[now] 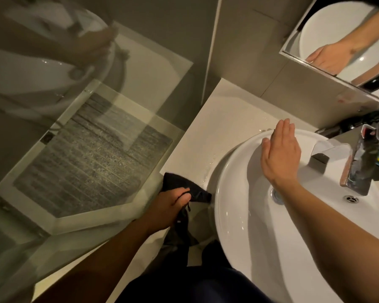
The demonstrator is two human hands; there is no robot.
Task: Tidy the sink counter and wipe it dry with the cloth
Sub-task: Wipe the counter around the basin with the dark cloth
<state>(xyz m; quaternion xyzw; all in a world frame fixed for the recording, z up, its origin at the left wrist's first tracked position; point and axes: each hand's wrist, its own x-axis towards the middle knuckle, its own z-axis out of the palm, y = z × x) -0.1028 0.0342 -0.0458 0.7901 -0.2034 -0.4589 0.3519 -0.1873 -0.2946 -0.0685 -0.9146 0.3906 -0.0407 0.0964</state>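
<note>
- Left hand gripped the black cloth, fingers curled over it, at the counter's near-left edge just beside the basin.
- Cloth lay bunched on the counter, part of it hanging off the front edge.
- Right hand lay flat and released, fingers straight, palm down on the basin rim, holding nothing.
- Water droplets showed on the counter along the basin's left curve, ahead of the cloth, running toward the back wall.
- Judgement: the wet strip lay straight beyond the left hand's fingers, so the left hand was nearer; the wipe would likely push forward along the rim.
- Tap sat well right, clear of that path.
</note>
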